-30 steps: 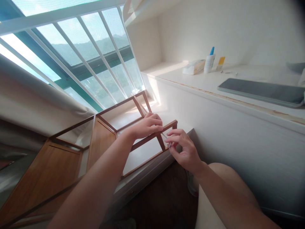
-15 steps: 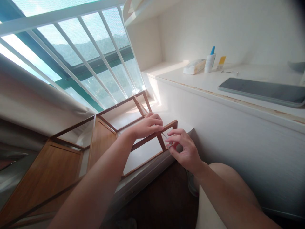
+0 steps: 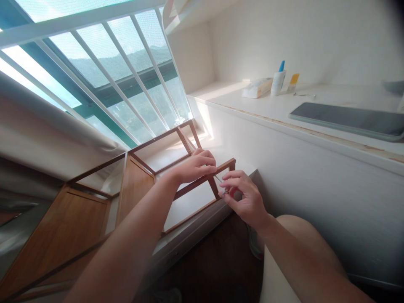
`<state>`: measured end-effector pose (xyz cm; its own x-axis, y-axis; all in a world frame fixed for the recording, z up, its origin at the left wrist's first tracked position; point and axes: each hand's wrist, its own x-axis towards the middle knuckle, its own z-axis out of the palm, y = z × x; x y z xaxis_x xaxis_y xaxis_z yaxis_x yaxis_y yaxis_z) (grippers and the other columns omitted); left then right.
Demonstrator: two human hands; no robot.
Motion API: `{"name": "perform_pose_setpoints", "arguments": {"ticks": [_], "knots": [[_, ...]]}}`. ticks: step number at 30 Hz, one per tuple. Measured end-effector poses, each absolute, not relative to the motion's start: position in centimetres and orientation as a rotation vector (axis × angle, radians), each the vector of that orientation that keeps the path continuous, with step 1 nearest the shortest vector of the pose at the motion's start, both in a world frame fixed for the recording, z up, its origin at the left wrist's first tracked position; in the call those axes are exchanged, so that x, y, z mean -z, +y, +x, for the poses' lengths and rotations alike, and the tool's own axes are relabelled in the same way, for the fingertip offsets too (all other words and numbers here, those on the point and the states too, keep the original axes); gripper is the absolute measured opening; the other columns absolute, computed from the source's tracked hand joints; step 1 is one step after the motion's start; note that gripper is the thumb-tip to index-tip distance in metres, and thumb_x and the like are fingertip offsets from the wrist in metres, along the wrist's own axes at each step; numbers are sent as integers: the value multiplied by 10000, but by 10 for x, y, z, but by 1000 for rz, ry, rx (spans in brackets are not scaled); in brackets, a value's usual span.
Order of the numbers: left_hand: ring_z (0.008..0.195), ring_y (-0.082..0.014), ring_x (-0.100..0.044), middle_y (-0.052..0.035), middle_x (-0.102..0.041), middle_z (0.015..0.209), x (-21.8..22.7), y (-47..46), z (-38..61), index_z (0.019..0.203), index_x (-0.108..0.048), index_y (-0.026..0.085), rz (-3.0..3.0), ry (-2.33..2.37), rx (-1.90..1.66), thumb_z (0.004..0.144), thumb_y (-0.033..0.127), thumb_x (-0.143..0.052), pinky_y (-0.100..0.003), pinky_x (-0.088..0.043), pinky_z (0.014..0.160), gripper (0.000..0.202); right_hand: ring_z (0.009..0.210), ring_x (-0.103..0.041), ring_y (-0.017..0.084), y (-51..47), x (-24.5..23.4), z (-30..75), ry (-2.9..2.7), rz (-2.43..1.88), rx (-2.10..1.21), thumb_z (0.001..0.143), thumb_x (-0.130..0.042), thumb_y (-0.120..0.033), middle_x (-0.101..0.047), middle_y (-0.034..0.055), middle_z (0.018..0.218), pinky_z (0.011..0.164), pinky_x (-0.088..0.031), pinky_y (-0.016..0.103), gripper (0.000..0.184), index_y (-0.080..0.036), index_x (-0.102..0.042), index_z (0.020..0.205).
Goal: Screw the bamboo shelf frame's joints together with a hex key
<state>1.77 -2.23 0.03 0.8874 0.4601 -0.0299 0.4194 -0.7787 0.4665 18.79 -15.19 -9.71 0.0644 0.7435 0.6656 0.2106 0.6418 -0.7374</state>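
Note:
A brown wooden shelf frame point(image 3: 192, 187) with solid panels point(image 3: 137, 183) lies on its side along the window ledge. My left hand point(image 3: 197, 165) rests over one of its rails near the right end, fingers curled round the wood. Just right of it, my right hand point(image 3: 243, 191) pinches a thin metal Allen key point(image 3: 217, 178) between thumb and fingers. The key's far end meets the rail close to my left fingertips; the exact contact point is too small to make out. My fingers partly cover the key.
On the white desk point(image 3: 221, 103) to the right lie a phone point(image 3: 347, 120), a white bottle with a blue tip point(image 3: 277, 82), a yellow-capped item point(image 3: 293, 82), a small packet point(image 3: 257, 88) and small metal pieces point(image 3: 304, 95). A barred window point(image 3: 126, 75) and a curtain point(image 3: 57, 130) are at the left.
My right fingers have shifted very slightly around the Allen key. My left hand and the shelf frame stay where they were.

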Motion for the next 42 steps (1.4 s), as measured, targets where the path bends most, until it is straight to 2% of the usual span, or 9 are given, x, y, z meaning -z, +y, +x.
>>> {"name": "perform_pose_setpoints", "arguments": {"ticks": [14, 25, 37, 42], "knots": [[1098, -234, -443, -31, -610, 1026, -1, -23, 18, 761, -626, 205, 2570, 662, -102, 997, 423, -439, -395, -234, 1072, 372, 734, -592, 132, -153, 96, 187, -1459, -855, -509, 855, -687, -178, -607, 59, 1076, 591, -554, 273, 137, -234, -692, 980], [1084, -230, -448, -26, -587, 957, -1, -22, 18, 736, -604, 200, 2596, 633, -108, 1002, 425, -438, -388, -236, 1060, 386, 745, -598, 139, -153, 97, 186, -1440, -850, -546, 853, -700, -207, -611, 59, 1066, 584, -556, 272, 118, -234, -697, 968], [1081, -237, -444, -33, -592, 951, -2, -24, 19, 710, -598, 200, 2579, 665, -94, 993, 433, -433, -402, -254, 1064, 402, 685, -577, 135, -153, 96, 185, -1416, -854, -594, 858, -714, -242, -633, 33, 910, 561, -524, 270, 98, -228, -683, 951], [1120, -245, -421, -34, -599, 1033, -1, -23, 18, 758, -633, 209, 2564, 693, -83, 993, 441, -435, -407, -243, 1078, 385, 678, -580, 130, -154, 95, 184, -1402, -864, -599, 855, -724, -241, -643, 24, 878, 557, -509, 262, 98, -225, -686, 943]]}}
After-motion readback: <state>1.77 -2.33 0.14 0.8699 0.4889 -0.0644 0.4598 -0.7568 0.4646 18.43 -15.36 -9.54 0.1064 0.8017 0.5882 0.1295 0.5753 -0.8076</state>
